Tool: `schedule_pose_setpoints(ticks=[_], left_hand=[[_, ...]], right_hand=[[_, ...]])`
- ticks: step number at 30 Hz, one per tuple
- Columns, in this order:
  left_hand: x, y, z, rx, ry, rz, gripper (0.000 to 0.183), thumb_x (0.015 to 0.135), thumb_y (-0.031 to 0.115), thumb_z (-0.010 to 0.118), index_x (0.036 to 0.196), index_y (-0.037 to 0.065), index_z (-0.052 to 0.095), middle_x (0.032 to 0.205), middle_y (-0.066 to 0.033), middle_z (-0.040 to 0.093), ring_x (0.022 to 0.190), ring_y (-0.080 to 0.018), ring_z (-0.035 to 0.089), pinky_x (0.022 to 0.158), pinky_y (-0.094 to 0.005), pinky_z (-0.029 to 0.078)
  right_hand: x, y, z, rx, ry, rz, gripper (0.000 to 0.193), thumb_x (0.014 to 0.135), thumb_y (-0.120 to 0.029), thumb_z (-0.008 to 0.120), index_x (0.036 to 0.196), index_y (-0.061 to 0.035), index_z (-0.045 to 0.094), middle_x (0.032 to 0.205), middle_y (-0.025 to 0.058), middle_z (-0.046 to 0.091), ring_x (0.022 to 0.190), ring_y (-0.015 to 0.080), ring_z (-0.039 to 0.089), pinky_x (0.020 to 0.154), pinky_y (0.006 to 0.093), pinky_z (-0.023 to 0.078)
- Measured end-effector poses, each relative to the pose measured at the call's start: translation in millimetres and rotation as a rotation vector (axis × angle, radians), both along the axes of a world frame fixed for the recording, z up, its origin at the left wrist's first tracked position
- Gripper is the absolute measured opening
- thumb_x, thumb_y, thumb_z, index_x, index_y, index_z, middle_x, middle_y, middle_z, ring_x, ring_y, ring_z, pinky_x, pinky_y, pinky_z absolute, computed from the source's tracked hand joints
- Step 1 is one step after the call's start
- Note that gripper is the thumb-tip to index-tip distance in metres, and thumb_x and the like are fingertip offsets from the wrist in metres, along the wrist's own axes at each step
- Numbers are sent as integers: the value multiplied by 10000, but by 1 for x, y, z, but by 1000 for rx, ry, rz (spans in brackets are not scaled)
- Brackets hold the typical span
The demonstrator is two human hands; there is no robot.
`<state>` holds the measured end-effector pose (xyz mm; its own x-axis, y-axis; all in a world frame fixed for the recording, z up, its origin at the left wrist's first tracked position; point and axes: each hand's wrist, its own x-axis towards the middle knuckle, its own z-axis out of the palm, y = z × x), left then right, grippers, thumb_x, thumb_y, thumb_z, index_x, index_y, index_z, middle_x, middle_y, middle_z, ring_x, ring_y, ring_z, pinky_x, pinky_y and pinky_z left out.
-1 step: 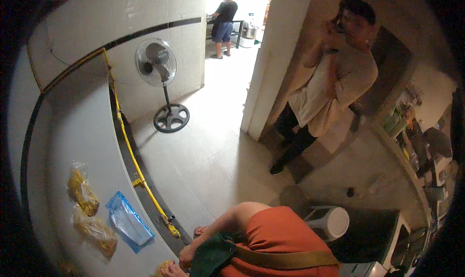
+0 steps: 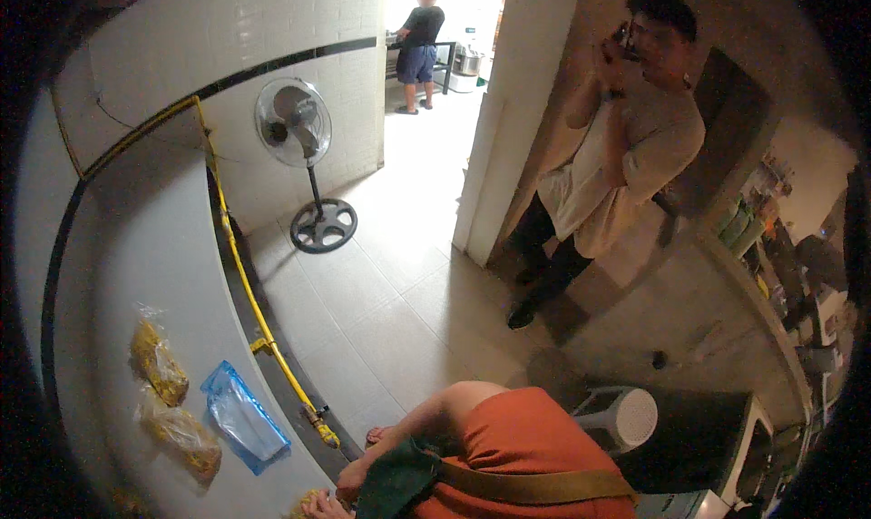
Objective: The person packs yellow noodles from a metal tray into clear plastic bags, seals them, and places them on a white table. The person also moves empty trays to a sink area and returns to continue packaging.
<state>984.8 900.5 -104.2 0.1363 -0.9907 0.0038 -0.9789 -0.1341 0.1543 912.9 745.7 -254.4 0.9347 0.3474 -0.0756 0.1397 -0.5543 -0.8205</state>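
Observation:
My right arm, below an orange sleeve, reaches down-left to the white counter (image 2: 172, 247). At the lower edge my right hand (image 2: 327, 504) has its fingers bent over some yellow food (image 2: 302, 502), partly cut off by the frame. My left hand does not show. Farther along the counter lie two clear plastic bags of yellow food, one bag (image 2: 158, 363) behind the other bag (image 2: 184, 442). Beside them is a blue-and-clear plastic packet (image 2: 245, 417) with white contents. A dark green cloth and brown strap cross my orange top.
A yellow pipe (image 2: 249, 283) runs along the counter's edge. A standing fan (image 2: 295, 124) is by the tiled wall. One person (image 2: 617, 147) stands at the right, hands raised near the head; another person (image 2: 419, 52) works beyond the doorway. A white stool (image 2: 633, 416) stands behind me.
The whole view has shifted very slightly. The fan's head is at a slightly different angle, and the standing person's head and raised hands have moved a little. My right hand stays at the yellow food.

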Motion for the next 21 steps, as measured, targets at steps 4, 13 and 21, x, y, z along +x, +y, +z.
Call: schedule_pose_setpoints(ticks=[4, 13, 21], left_hand=[[1, 8, 26, -142, -40, -80, 513, 792, 259, 662, 1210, 21, 484, 1165, -153, 508, 1028, -332, 490, 967, -475, 350], [31, 40, 32, -273, 553, 558, 320, 788, 159, 624, 1072, 30, 553, 1004, -162, 558, 878, -326, 557, 854, -406, 409], [56, -3, 170, -926, 344, 589, 140, 848, 53, 530, 842, -42, 633, 782, -120, 632, 676, -234, 580, 615, -357, 468]], right_hand=[[4, -14, 4, 248, -308, 31, 220, 818, -258, 562, 839, -39, 558, 760, 198, 587, 735, 386, 570, 641, 465, 426], [33, -1, 180, 186, -421, -155, 191, 804, -194, 539, 826, -8, 576, 777, 195, 573, 756, 377, 566, 683, 448, 430], [49, 43, 312, 1095, -313, -534, 282, 956, -327, 468, 915, -62, 552, 683, 39, 551, 617, 151, 519, 571, 280, 415]])
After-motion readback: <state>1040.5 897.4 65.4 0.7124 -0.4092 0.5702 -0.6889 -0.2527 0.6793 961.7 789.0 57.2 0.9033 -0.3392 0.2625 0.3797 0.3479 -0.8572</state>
